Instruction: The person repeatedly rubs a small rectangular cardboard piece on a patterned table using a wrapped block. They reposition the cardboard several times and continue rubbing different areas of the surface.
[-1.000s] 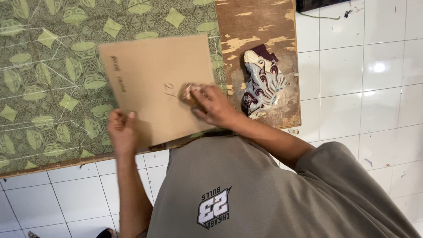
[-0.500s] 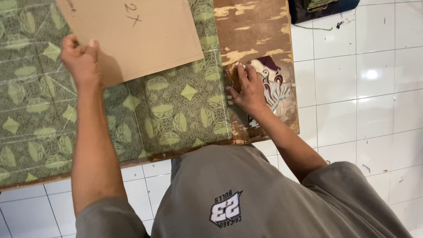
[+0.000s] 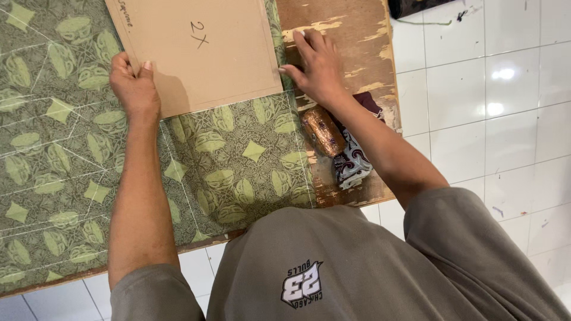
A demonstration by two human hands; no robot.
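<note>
The left hand [image 3: 134, 83] pinched the cardboard pattern's [image 3: 196, 50] edge; the right hand [image 3: 315, 65] lay flat, fingers spread, steadying it over green fabric [image 3: 238, 160]. Aligning seemed underway; tracing likely needed chalk.

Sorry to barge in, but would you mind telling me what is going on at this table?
A person is bent over a worn wooden board covered with green patterned fabric. Their left hand pinches the lower left edge of a brown cardboard template lying on the fabric. Their right hand rests flat beside the template's right edge, on the bare wood. Chalk lines mark the fabric, and a small brown object lies under the right forearm beside a folded patterned cloth.
</note>
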